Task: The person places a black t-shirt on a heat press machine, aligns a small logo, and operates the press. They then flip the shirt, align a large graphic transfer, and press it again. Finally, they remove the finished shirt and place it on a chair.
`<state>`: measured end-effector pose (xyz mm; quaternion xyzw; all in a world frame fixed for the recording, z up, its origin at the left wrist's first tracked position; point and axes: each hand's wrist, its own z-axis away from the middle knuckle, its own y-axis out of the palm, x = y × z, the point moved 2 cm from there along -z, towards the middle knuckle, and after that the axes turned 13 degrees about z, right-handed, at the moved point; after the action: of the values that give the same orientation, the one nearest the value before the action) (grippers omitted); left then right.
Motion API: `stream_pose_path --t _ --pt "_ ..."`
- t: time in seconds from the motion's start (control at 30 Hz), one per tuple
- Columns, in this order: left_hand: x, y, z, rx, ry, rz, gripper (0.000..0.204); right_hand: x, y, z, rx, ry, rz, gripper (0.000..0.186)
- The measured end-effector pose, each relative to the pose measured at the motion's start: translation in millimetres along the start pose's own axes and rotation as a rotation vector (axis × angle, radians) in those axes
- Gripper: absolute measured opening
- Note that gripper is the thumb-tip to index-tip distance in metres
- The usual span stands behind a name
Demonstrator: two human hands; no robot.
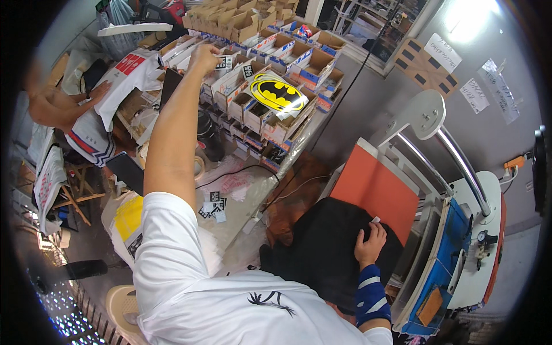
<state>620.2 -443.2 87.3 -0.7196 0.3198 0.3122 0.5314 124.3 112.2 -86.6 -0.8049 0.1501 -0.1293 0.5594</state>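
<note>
My left arm stretches far forward, and my left hand (204, 59) is over a row of small cardboard boxes. Its fingers are closed at the edge of a small black-and-white printed label (225, 62). My right hand (371, 242) rests on a black garment (322, 244), its fingers spread over the cloth. Just beyond its fingertips is a small white tag (375, 219). The garment drapes over the orange pad (376, 187) of a heat press (422, 115). Another similar label (248, 71) stands in a neighbouring box.
A yellow-and-black bat emblem sheet (279, 94) lies on the boxes. Loose labels (214, 204) and a black cable (247, 167) are on the table below. At the left, another person (54, 106) handles a white printed shirt (123, 80). A blue-sided machine part (437, 261) stands right.
</note>
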Motion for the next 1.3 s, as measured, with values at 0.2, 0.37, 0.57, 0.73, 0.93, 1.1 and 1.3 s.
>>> stream_pose_path --t 0.2,0.37,0.57,0.73,0.93,1.1,1.3 --pt "-9 -16 11 0.013 -0.06 -0.146 0.037 -1 1 0 -0.026 -0.009 0.01 0.039" --pt "7 -21 10 -0.026 -0.043 -0.155 0.041 0 1 -1 -0.029 -0.006 0.012 0.039" --pt "34 -21 -7 0.095 0.0 0.035 0.03 2 0 -1 -0.014 0.006 0.015 0.039" --pt "28 -17 -4 0.062 0.042 0.003 0.033 1 0 -1 -0.007 0.014 0.023 0.039" --pt "20 -12 -3 0.013 0.17 -0.103 0.032 1 0 -1 -0.005 0.01 0.001 0.04" --pt "2 8 3 0.129 -0.131 0.282 0.022 2 1 -2 -0.004 0.007 0.006 0.041" --pt "-36 5 26 0.1 0.223 -0.491 0.023 1 -1 1 0.002 0.021 0.015 0.041"
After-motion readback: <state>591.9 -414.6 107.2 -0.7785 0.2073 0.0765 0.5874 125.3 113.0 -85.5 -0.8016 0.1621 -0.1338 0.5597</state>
